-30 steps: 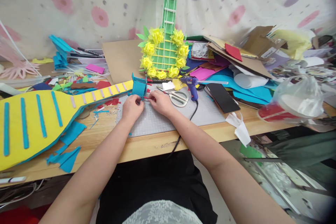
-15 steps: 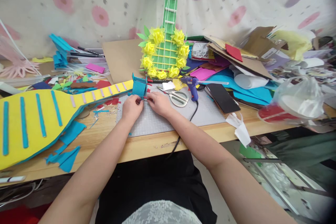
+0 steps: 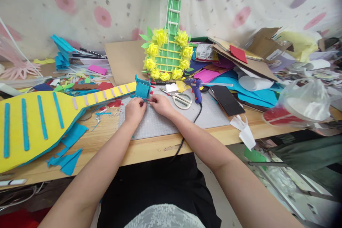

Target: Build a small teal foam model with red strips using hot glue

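Note:
A yellow and blue craft lute (image 3: 32,128) lies along the left of the table, its neck reaching toward the middle. At the neck's end is a blue headstock (image 3: 142,89) with small red pegs (image 3: 152,83) on its right side. My left hand (image 3: 135,109) has its fingers closed at the near edge of the headstock. My right hand (image 3: 161,104) pinches just beside it, close to the nearest red peg; what lies between its fingertips is too small to make out. The two hands almost meet over a grey cutting mat (image 3: 157,126).
White-handled scissors (image 3: 182,100), a blue glue gun (image 3: 196,89) with a black cord and a phone (image 3: 227,99) lie right of my hands. Behind stands a green craft instrument (image 3: 171,55) with yellow flowers. Scraps and a bagged cup (image 3: 283,112) flank the workspace.
The headstock and both hands have barely shifted. My right fingertips seem slightly nearer the peg; the view has moved a few pixels.

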`<state>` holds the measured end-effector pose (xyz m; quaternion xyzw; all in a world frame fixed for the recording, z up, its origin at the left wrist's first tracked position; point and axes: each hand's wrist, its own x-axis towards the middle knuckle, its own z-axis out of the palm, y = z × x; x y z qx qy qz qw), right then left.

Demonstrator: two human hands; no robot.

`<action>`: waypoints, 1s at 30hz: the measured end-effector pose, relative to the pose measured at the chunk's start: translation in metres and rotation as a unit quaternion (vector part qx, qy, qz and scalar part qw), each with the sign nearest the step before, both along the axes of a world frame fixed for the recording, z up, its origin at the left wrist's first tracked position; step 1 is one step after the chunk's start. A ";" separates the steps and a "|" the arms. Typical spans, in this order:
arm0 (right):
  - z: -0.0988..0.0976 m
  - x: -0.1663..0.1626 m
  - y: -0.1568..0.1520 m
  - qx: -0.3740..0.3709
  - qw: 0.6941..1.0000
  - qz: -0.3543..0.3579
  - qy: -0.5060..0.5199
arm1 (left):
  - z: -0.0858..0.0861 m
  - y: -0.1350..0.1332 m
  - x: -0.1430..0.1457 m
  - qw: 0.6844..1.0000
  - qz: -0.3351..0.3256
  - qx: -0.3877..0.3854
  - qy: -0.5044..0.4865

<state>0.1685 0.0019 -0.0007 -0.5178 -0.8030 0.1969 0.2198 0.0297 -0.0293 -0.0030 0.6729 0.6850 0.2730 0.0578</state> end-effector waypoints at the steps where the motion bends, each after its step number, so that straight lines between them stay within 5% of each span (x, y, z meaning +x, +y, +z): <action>1: 0.000 0.000 0.000 -0.009 1.000 -0.005 0.001 | 0.000 0.000 0.000 1.000 0.002 -0.001 0.003; 9: 0.003 -0.001 -0.009 0.138 0.985 0.061 -0.088 | 0.002 -0.001 0.002 1.000 0.005 -0.010 0.029; 18: 0.005 -0.006 -0.011 0.086 0.994 0.007 -0.062 | 0.002 -0.001 0.002 0.998 0.033 -0.023 0.041; 24: 0.000 -0.010 -0.006 -0.021 0.998 -0.062 -0.026 | 0.002 -0.001 0.003 0.998 0.034 -0.032 0.044; 30: 0.003 -0.013 -0.013 0.089 0.994 -0.007 -0.070 | 0.003 -0.002 0.004 0.998 0.041 -0.034 0.040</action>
